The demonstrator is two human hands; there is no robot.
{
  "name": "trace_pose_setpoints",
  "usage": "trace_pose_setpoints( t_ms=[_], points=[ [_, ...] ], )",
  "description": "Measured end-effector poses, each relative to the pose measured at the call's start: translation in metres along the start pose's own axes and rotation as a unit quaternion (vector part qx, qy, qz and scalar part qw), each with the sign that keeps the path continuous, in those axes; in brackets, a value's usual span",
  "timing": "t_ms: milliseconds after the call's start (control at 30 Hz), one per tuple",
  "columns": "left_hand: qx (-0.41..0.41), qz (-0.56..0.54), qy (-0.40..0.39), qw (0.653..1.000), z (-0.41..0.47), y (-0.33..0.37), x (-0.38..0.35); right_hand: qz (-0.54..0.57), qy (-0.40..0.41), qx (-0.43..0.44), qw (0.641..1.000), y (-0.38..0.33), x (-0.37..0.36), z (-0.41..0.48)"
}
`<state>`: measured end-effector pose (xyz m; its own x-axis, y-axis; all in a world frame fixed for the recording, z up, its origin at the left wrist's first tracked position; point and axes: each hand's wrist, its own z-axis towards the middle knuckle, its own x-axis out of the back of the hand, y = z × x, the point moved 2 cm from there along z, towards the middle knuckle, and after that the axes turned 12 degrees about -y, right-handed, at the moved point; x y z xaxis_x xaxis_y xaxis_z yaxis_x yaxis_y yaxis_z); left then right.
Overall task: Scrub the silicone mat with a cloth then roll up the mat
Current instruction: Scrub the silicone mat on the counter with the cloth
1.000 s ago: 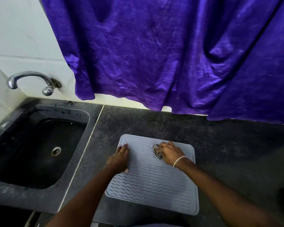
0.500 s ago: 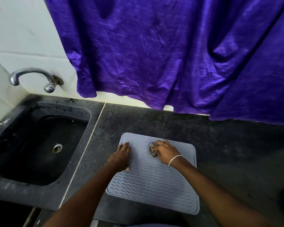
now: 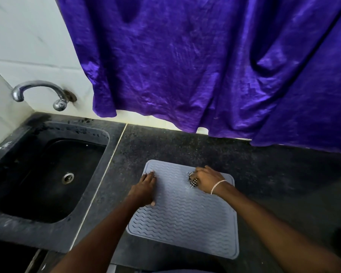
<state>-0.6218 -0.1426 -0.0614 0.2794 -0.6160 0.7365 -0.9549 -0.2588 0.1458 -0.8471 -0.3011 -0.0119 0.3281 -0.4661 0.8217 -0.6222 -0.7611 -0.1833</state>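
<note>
A grey silicone mat (image 3: 185,219) with wavy ridges lies flat on the dark stone counter (image 3: 274,174). My left hand (image 3: 144,190) presses flat on the mat's left edge, fingers stretched toward the far corner. My right hand (image 3: 207,180) is curled over a bunched black-and-white checked cloth (image 3: 192,180) near the mat's far edge. Only a bit of the cloth shows at the fingertips. A silver bracelet sits on that wrist.
A black sink (image 3: 47,178) with a metal drain is set into the counter at the left, under a chrome tap (image 3: 39,93). A purple curtain (image 3: 205,66) hangs along the back wall above the counter. Bare counter lies right of the mat.
My right hand slid the cloth leftward along the mat's far edge, then back to the right. My left hand stayed pressed on the left edge.
</note>
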Motion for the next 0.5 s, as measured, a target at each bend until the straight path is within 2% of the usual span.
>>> trace_pose_setpoints(
  t_ms=[200,367,500],
  points=[
    [0.004,-0.004,0.003,1.000,-0.002,-0.001,0.000,0.029,0.006,0.018,0.999,-0.040,-0.005,0.016],
    [0.001,0.004,0.000,1.000,-0.002,-0.001,0.001,-0.032,0.028,-0.027,0.999,-0.024,-0.019,0.007],
    [0.003,0.007,-0.001,1.000,-0.002,0.000,0.001,-0.005,0.022,-0.087,0.996,-0.010,-0.012,0.005]
  ],
)
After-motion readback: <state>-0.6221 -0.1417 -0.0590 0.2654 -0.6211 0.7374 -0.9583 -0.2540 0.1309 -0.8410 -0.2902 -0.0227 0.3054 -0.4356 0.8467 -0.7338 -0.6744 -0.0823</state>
